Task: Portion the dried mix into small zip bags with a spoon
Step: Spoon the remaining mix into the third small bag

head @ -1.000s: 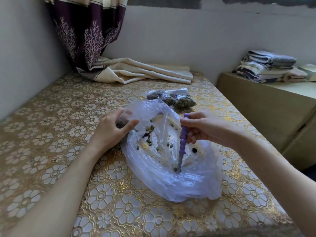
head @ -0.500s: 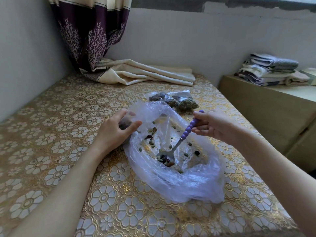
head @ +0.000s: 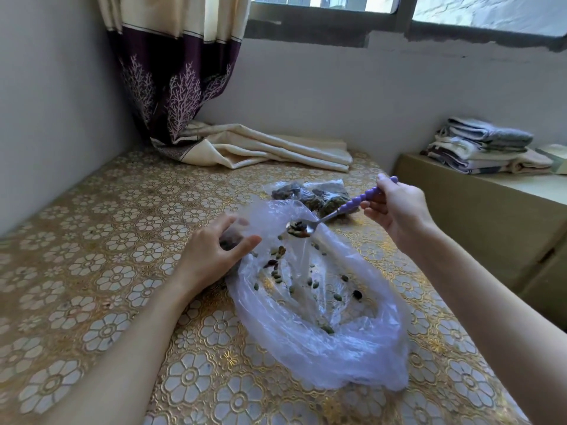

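Note:
A large clear plastic bag [head: 319,342] lies open on the table with scattered dried mix [head: 277,273] inside. My right hand [head: 395,210] grips the purple beaded handle of a metal spoon [head: 325,220], whose bowl is loaded with mix and held above the bag's far end. My left hand [head: 211,256] pinches a small zip bag [head: 230,239] with some dark mix in it at the big bag's left edge; most of the small bag is hidden behind my fingers. Filled small zip bags [head: 313,196] lie just behind the big bag.
The table wears a gold floral cloth [head: 92,271]. A purple and cream curtain [head: 184,96] hangs at the back, its hem pooled on the table. A low cabinet [head: 497,222] with folded towels [head: 484,145] stands to the right. Walls close the left and back.
The spoon went from standing upright in the big bag, to scooping mix, to being lifted loaded above the bag's far end. My left hand stayed on the small bag.

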`<state>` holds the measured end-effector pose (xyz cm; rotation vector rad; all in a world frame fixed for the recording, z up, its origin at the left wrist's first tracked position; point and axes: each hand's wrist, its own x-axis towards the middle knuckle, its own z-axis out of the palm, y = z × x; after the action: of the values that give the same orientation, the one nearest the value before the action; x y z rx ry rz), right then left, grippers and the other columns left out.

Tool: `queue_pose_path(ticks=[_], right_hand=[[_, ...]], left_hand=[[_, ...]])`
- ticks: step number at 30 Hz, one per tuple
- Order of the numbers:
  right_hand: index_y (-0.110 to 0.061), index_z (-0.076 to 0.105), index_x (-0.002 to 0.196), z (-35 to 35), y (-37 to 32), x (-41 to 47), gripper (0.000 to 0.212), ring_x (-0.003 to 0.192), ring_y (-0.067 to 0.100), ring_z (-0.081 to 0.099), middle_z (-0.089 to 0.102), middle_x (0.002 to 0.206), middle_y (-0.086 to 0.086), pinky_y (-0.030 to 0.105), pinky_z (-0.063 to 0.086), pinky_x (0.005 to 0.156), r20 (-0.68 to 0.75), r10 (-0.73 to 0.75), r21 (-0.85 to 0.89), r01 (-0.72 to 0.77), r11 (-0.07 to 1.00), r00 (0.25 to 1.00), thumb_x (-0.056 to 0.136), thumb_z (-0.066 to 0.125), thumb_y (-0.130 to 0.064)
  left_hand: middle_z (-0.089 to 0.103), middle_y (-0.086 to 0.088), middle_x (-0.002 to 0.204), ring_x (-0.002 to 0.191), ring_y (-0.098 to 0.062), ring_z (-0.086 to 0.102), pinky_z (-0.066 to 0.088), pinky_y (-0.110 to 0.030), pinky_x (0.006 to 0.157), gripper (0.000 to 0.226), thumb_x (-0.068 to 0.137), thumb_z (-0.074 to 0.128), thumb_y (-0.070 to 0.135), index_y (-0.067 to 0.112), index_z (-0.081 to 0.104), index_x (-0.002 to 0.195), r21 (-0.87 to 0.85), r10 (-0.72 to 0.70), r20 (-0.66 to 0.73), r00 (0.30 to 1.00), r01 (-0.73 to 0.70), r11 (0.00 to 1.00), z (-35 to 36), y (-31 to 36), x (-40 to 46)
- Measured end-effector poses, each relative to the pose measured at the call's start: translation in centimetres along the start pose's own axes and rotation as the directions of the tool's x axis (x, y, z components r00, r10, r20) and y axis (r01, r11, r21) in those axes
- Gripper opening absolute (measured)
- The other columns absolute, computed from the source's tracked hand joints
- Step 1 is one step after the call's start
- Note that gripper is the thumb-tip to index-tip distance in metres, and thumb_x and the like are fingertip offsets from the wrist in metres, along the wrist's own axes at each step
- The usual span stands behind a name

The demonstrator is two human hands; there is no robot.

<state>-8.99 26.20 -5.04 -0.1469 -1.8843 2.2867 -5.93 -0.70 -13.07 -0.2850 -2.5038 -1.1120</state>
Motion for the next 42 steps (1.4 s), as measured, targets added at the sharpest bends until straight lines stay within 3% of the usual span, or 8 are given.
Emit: queue_pose_path(ticks=[3, 7, 13, 19, 24, 27, 34, 42], right_hand=[[-0.005, 0.052, 0.076, 1.3, -0.9, -0.2, 0.028, 0.05, 0.012, 0.058, 0.06, 0.07, 0.013, 0.018, 0.051, 0.049, 0.001, -0.061, 0.003, 0.061, 0.998, 0.998, 0.099, 0.043, -0.018], [-0.001, 0.052, 0.083, 3.2, -1.4, -0.9, 0.025, 0.051, 0.013, 0.061, 0.062, 0.068, 0.013, 0.019, 0.053, 0.053, 0.068, -0.103, -0.02, 0.105, 0.994, 0.992, 0.1, 0.043, -0.018], [0.006, 0.051, 0.104, 6.2, -1.4, -2.3, 0.021, 0.066, 0.027, 0.065, 0.062, 0.082, 0.025, 0.023, 0.056, 0.056, 0.214, -0.187, -0.061, 0.204, 0.977, 0.959, 0.099, 0.046, -0.013], [-0.005, 0.05, 0.083, 7.0, -1.3, -3.9, 0.014, 0.061, 0.021, 0.067, 0.065, 0.074, 0.017, 0.025, 0.056, 0.057, 0.372, -0.326, -0.053, 0.37, 0.928, 0.869, 0.096, 0.047, -0.005], [-0.008, 0.054, 0.084, 6.2, -1.1, -4.1, 0.013, 0.072, 0.028, 0.069, 0.067, 0.083, 0.022, 0.029, 0.055, 0.063, 0.438, -0.399, -0.02, 0.453, 0.891, 0.806, 0.095, 0.048, -0.003], [-0.008, 0.055, 0.085, 5.3, -1.0, -3.8, 0.014, 0.07, 0.023, 0.069, 0.067, 0.082, 0.017, 0.027, 0.055, 0.062, 0.391, -0.402, 0.028, 0.425, 0.905, 0.828, 0.096, 0.047, -0.004], [-0.008, 0.051, 0.083, 2.2, -1.3, -2.5, 0.016, 0.057, 0.016, 0.061, 0.064, 0.065, 0.005, 0.024, 0.05, 0.055, 0.083, -0.313, 0.061, 0.309, 0.949, 0.946, 0.098, 0.046, -0.012], [-0.011, 0.053, 0.08, -2.1, 0.9, -2.4, 0.016, 0.046, 0.009, 0.053, 0.06, 0.06, 0.007, 0.025, 0.039, 0.046, 0.042, -0.376, -0.277, 0.372, 0.886, 0.926, 0.095, 0.051, -0.014]], left_hand=[[0.066, 0.001, 0.087, 0.08, -0.014, 0.063, 0.052, -0.033, 0.076, 0.067, 0.059, 0.05, 0.078, 0.03, 0.056, 0.106, -0.004, -0.028, 0.033, 0.999, 0.028, 1.0, -0.1, 0.1, -0.1], [0.065, 0.002, 0.086, 0.08, -0.012, 0.062, 0.053, -0.034, 0.076, 0.064, 0.065, 0.06, 0.074, 0.028, 0.057, 0.108, -0.009, -0.019, 0.046, 0.999, 0.02, 1.0, 0.0, 0.4, -0.1], [0.064, 0.003, 0.101, 0.086, -0.013, 0.062, 0.05, -0.029, 0.075, 0.065, 0.062, 0.058, 0.071, 0.029, 0.055, 0.111, -0.036, -0.034, 0.031, 0.999, 0.035, 0.999, -0.1, 0.3, -0.1], [0.064, 0.009, 0.089, 0.08, -0.008, 0.061, 0.048, -0.024, 0.068, 0.062, 0.06, 0.057, 0.074, 0.028, 0.055, 0.102, -0.092, -0.035, -0.001, 0.999, 0.035, 0.995, -0.1, 0.3, -0.1], [0.064, 0.008, 0.083, 0.075, -0.008, 0.061, 0.046, -0.023, 0.064, 0.055, 0.064, 0.063, 0.066, 0.023, 0.056, 0.098, -0.087, -0.038, -0.019, 0.999, 0.036, 0.996, 0.0, 0.2, -0.1], [0.063, 0.011, 0.083, 0.074, -0.006, 0.06, 0.047, -0.025, 0.064, 0.055, 0.06, 0.062, 0.065, 0.027, 0.053, 0.099, -0.073, -0.041, -0.004, 0.999, 0.041, 0.997, -0.1, 0.2, -0.1], [0.064, 0.001, 0.099, 0.088, -0.014, 0.061, 0.051, -0.031, 0.078, 0.067, 0.058, 0.058, 0.069, 0.028, 0.055, 0.111, -0.044, -0.032, 0.017, 0.999, 0.033, 0.998, -0.1, 0.2, -0.2], [0.066, 0.0, 0.099, 0.088, -0.015, 0.062, 0.052, -0.033, 0.079, 0.062, 0.062, 0.062, 0.062, 0.026, 0.057, 0.111, -0.052, -0.035, 0.021, 0.999, 0.036, 0.998, -0.1, 0.1, -0.1]])
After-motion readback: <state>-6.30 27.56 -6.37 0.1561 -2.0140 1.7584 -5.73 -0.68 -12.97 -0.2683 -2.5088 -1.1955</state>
